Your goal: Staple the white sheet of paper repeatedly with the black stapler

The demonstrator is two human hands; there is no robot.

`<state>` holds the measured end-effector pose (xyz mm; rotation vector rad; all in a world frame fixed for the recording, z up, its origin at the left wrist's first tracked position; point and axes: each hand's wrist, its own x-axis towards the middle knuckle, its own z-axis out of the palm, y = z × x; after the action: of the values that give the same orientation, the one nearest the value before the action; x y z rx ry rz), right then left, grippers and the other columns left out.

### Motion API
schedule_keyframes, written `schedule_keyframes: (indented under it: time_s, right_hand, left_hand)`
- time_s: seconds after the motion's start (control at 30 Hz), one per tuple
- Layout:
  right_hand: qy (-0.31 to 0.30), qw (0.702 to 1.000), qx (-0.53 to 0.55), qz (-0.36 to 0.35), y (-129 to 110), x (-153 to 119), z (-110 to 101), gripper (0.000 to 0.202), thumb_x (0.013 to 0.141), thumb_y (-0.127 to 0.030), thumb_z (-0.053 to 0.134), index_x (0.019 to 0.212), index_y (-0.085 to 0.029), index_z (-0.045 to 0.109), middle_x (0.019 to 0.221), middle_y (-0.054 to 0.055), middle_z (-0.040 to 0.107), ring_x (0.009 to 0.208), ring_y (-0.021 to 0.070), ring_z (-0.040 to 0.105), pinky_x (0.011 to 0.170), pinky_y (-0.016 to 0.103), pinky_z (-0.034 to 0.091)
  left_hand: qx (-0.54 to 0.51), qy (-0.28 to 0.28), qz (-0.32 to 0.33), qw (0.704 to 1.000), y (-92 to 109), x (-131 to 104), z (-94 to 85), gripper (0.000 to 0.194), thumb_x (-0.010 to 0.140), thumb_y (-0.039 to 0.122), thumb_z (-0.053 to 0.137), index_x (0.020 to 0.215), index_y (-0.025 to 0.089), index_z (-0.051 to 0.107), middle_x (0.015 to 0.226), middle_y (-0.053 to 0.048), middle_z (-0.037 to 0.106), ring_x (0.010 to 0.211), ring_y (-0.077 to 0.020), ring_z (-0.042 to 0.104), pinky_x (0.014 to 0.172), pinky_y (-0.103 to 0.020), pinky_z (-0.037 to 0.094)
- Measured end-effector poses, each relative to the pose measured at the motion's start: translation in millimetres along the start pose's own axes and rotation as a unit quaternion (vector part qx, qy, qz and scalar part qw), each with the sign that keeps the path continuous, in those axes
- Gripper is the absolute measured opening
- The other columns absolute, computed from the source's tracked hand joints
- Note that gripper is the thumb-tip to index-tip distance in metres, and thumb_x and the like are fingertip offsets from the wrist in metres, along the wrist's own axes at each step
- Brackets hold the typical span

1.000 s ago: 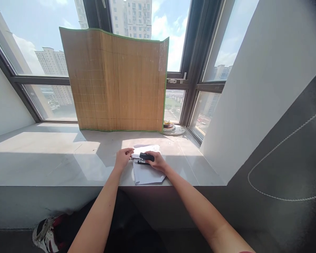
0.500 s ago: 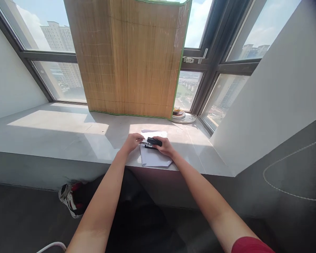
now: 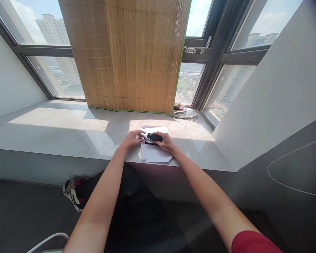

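A black stapler (image 3: 154,137) is in my right hand (image 3: 165,141), whose fingers wrap round its right end. Its upper arm stands apart from the base, and bright metal shows between them. My left hand (image 3: 133,139) is closed at the stapler's left end, the fingertips pinching a small silvery piece (image 3: 141,138) too small to make out well. White paper sheets (image 3: 156,153) lie beneath the stapler and my hands on the window sill (image 3: 118,153), close to its front edge.
A bamboo blind (image 3: 131,63) hangs down to the sill behind my hands. Several stacked plates (image 3: 185,113) stand at the back right by the window frame. Sloping white walls flank the sill. A white cord (image 3: 48,239) is at the lower left.
My left fingers have shifted slightly at the stapler's left end and spread a little more. My right hand keeps its hold on the stapler. The camera view has tilted slightly downward.
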<state>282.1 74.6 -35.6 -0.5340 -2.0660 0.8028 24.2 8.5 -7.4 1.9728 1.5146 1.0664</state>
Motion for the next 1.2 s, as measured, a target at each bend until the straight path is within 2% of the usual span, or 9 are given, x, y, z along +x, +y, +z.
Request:
schedule_keyframes:
  time_s: [0.13,0.33,0.57,0.73,0.87,1.07,1.2]
  right_hand:
    - [0.0,1.0,0.0,0.006,-2,0,-1,0.036,0.086,-0.029,0.077,0.122,-0.025,0.079,0.117,0.005,0.082,0.109,0.028,0.076,0.103,0.046,0.057]
    - [-0.001,1.0,0.007,0.013,-2,0,-1,0.038,0.085,-0.029,0.077,0.123,-0.025,0.078,0.121,0.006,0.082,0.112,0.0287,0.076,0.106,0.048,0.056]
    - [0.003,1.0,0.011,0.011,-3,0,-1,0.036,0.086,-0.031,0.08,0.122,-0.026,0.078,0.121,0.006,0.082,0.112,0.0283,0.076,0.104,0.048,0.058]
    - [0.025,0.999,0.03,0.028,1,1,-2,0.035,0.083,-0.028,0.081,0.118,-0.026,0.081,0.121,0.006,0.083,0.113,0.029,0.077,0.106,0.049,0.058]
    - [0.046,0.995,0.078,0.038,0,0,-6,0.035,0.08,-0.032,0.086,0.114,-0.024,0.085,0.118,0.007,0.084,0.112,0.0303,0.078,0.105,0.049,0.058]
    - [-0.015,0.994,0.108,0.013,-7,-2,-8,0.047,0.077,-0.051,0.092,0.117,-0.026,0.087,0.104,0.006,0.083,0.099,0.0284,0.073,0.093,0.045,0.059]
    - [-0.009,0.995,0.099,-0.009,-4,-3,-10,0.048,0.079,-0.058,0.092,0.116,-0.028,0.088,0.093,0.006,0.078,0.098,0.0281,0.068,0.091,0.044,0.057]
  left_hand:
    - [0.0,-0.002,-0.011,1.0,-1,1,0.2,0.04,0.077,0.031,0.078,0.116,0.024,0.081,0.102,-0.006,0.086,0.105,-0.0292,0.077,0.106,-0.045,0.057]
    - [0.009,-0.018,-0.004,1.0,0,-1,-4.4,0.023,0.079,0.031,0.077,0.098,0.026,0.088,0.107,-0.006,0.086,0.105,-0.0297,0.078,0.101,-0.042,0.059]
    - [0.023,0.001,0.004,1.0,-5,-3,-10.6,0.013,0.081,0.032,0.079,0.089,0.029,0.089,0.102,-0.004,0.086,0.102,-0.0289,0.079,0.1,-0.041,0.06]
    - [0.013,0.015,-0.024,1.0,-6,-5,-15.7,0.011,0.081,0.032,0.08,0.085,0.027,0.088,0.097,-0.006,0.086,0.099,-0.0301,0.081,0.099,-0.043,0.061]
    - [-0.024,0.023,0.009,0.999,2,-6,-14.0,0.019,0.08,0.036,0.084,0.093,0.024,0.088,0.098,-0.007,0.086,0.099,-0.031,0.081,0.099,-0.044,0.062]
    - [-0.067,-0.05,0.047,0.995,23,2,0.4,0.051,0.066,0.032,0.096,0.115,0.025,0.082,0.117,-0.007,0.083,0.115,-0.0312,0.077,0.107,-0.044,0.06]
    - [-0.057,-0.063,0.073,0.994,23,6,6.9,0.047,0.065,0.027,0.096,0.11,0.025,0.08,0.115,-0.005,0.081,0.11,-0.0285,0.075,0.103,-0.041,0.059]
